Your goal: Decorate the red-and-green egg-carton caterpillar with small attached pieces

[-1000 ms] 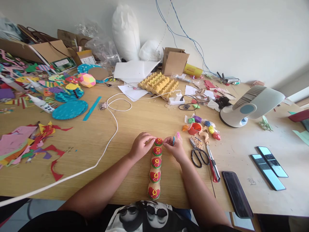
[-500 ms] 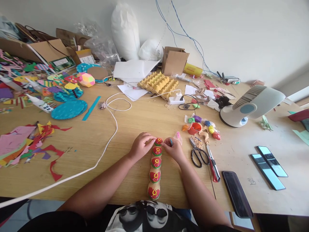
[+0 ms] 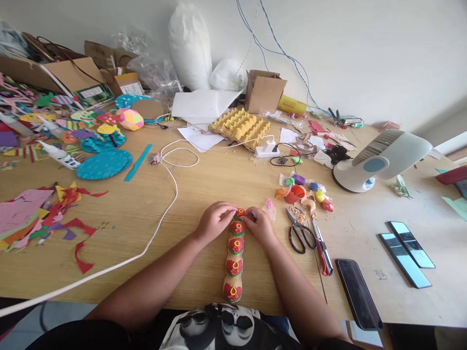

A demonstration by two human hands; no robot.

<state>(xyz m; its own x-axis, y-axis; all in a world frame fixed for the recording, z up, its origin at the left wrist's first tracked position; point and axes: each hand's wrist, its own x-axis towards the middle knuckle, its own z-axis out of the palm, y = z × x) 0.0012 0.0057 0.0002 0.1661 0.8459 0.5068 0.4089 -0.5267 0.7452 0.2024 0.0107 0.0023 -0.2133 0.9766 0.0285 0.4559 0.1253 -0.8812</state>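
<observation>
From where I stand, the bumpy strip (image 3: 236, 246) lies on the table (image 3: 193, 194) straight before the person, its far bump between both hands; the left hand (image 3: 216, 223) has its fingertips drawn together at that bump, though I cannot tell if they grip; the right hand (image 3: 260, 227) curls around a small blue thing (image 3: 254, 214); a hard press could dent the bump or smear its yellow loop; a sideways nudge might swing the strip; its long axis runs from shirt (image 3: 219, 325) toward wall, bumps upward, far end slightly rightward.

The five-domed red strip (image 3: 236, 245), yellow-looped, lies straight on the table (image 3: 138, 209).
</observation>
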